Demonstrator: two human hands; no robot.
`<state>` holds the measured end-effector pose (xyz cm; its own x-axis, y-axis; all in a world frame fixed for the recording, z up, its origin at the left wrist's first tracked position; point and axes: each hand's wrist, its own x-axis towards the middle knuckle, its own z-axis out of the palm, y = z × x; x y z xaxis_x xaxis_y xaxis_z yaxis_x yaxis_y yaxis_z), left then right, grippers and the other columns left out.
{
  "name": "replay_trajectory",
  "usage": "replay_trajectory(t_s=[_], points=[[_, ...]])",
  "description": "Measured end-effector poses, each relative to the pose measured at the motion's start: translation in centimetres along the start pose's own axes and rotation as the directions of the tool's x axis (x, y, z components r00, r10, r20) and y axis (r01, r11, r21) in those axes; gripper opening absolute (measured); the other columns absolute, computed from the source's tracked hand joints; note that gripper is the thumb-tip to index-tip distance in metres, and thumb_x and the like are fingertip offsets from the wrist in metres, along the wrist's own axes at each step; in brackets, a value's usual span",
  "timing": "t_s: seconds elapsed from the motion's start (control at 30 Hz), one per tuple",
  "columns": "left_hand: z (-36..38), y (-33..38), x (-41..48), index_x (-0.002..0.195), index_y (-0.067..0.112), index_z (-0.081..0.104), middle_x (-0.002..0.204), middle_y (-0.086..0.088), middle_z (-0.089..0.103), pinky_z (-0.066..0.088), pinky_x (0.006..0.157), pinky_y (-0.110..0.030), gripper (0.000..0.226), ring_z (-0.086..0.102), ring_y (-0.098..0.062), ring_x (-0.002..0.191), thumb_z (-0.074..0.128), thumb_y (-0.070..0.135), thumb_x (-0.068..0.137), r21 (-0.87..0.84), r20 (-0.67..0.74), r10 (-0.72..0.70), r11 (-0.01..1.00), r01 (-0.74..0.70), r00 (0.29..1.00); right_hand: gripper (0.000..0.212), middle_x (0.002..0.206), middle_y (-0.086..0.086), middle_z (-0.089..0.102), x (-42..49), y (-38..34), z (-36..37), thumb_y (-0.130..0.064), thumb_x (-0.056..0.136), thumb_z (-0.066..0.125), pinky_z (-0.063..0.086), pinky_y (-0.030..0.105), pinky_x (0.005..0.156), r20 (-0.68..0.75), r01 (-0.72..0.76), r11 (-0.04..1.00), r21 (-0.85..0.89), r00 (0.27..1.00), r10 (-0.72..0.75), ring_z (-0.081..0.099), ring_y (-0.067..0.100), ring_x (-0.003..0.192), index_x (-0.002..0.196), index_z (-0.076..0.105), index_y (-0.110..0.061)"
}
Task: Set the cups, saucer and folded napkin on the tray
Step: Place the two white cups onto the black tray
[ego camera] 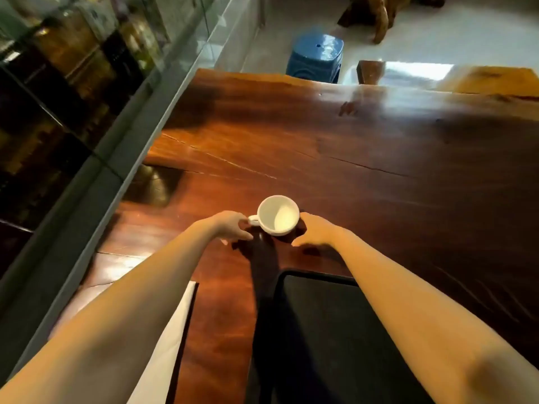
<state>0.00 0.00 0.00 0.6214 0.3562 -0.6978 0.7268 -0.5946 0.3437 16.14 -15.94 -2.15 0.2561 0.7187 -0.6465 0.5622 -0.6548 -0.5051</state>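
A white cup (278,214) with a handle on its left side is just above the wooden table (350,158), beyond the tray. My left hand (230,225) pinches the handle. My right hand (313,230) cups the right side of the cup. A black tray (320,330) lies near me, between my forearms, with nothing visible on it. A white folded napkin (166,345) lies left of the tray, partly under my left forearm. No saucer or second cup shows in view.
A glass-fronted cabinet (73,97) runs along the table's left edge. A blue ceramic stool (316,58) and wooden furniture stand on the floor past the far edge. The table stretches away to the right.
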Motion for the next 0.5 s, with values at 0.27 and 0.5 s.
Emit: replay_trajectory(t_s=[0.27, 0.5], points=[[1.0, 0.5, 2.2, 0.114, 0.013, 0.067, 0.11, -0.01, 0.07, 0.043, 0.071, -0.023, 0.038, 0.059, -0.017, 0.088, 0.065, 0.005, 0.077, -0.275, -0.29, 0.085, 0.947, -0.168, 0.953, 0.084, 0.145, 0.009, 0.035, 1.1, -0.3, 0.4, -0.002, 0.071, 0.077, 0.031, 0.038, 0.107, -0.182, 0.214, 0.91, 0.355, 0.971, -0.157, 0.035, 0.023, 0.131, 0.14, 0.031, -0.013], [1.6, 0.5, 2.1, 0.112, 0.012, 0.07, 0.095, -0.004, 0.068, 0.042, 0.075, -0.026, 0.037, 0.056, -0.01, 0.089, 0.07, 0.003, 0.076, -0.493, -0.282, 0.006, 0.857, -0.15, 0.959, 0.083, 0.144, 0.008, 0.037, 0.4, -0.2, 0.9, -0.003, 0.071, 0.077, 0.036, 0.035, 0.101, -0.23, 0.203, 0.89, 0.409, 0.966, -0.115, 0.038, 0.023, 0.128, 0.14, 0.032, -0.015]])
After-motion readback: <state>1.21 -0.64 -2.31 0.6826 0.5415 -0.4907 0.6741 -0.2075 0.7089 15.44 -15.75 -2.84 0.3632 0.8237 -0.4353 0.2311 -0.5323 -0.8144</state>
